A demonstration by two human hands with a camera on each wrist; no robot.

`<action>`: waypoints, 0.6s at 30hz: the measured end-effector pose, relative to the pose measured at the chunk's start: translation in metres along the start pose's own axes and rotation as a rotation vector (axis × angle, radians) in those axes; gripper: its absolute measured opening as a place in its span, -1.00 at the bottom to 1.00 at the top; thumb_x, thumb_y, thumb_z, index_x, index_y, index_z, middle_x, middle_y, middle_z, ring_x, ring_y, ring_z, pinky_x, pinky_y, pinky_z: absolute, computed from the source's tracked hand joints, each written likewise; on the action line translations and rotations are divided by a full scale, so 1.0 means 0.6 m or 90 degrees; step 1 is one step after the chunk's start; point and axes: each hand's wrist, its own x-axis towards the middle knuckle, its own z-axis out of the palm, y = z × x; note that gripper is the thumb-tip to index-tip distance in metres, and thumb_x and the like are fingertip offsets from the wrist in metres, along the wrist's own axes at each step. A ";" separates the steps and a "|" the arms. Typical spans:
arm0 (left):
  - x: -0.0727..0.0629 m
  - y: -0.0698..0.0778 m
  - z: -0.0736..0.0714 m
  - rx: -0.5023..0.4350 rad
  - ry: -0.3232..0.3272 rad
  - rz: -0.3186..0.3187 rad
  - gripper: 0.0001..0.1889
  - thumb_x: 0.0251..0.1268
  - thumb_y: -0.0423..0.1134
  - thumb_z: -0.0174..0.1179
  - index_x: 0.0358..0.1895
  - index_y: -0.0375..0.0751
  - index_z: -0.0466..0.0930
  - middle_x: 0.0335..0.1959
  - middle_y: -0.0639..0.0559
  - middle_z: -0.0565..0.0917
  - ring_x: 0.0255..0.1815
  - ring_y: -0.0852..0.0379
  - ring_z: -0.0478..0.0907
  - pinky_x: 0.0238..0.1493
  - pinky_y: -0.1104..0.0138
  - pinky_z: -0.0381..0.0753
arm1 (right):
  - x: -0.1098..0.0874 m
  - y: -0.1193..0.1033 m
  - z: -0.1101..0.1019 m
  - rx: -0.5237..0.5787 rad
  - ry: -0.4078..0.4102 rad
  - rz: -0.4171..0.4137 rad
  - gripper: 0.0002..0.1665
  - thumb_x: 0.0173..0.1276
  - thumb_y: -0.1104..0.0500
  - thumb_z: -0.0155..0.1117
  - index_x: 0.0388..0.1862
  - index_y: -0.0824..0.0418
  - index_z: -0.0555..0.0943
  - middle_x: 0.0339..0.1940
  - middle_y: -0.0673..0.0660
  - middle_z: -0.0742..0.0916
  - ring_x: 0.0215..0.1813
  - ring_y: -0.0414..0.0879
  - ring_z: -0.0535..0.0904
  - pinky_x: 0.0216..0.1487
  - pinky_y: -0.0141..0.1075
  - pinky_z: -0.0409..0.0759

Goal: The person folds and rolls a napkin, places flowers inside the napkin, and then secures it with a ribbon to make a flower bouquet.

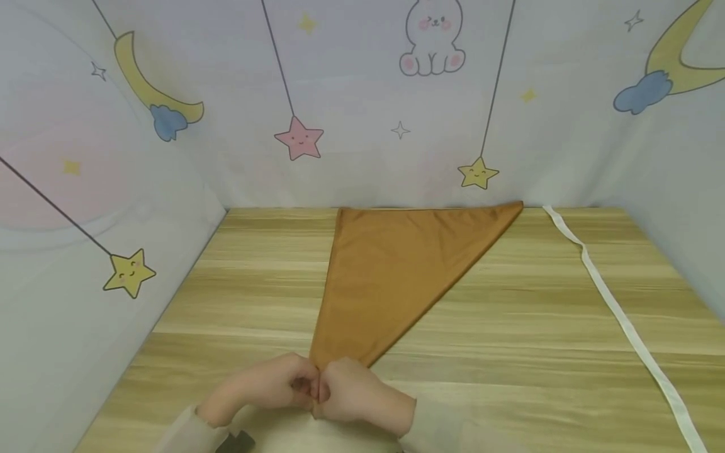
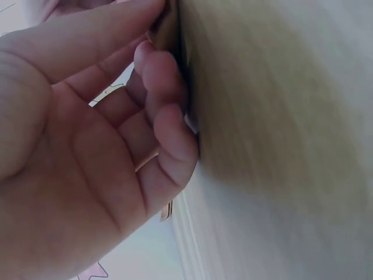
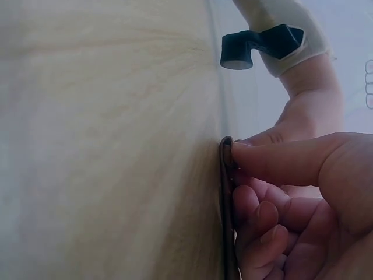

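Wooden table, brown cloth beyond left hand, right hand, both pinching its corner

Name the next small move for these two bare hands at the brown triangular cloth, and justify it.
Probably fold the near tip of the brown triangular cloth forward over itself: the bare left hand and bare right hand both pinch it there, while the rest lies spread over the yellowish wood-grain table.
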 end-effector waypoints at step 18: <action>0.013 0.008 -0.004 0.014 -0.015 -0.095 -0.84 0.02 -0.48 0.30 -0.37 -0.12 0.66 -0.49 0.27 0.61 -0.50 0.45 0.43 -0.43 0.47 0.52 | 0.000 -0.010 0.004 -0.078 0.013 0.003 -0.45 -0.11 0.13 0.40 -0.95 0.01 0.21 -0.92 -0.21 0.18 -0.77 -0.34 0.07 -0.76 -0.49 0.08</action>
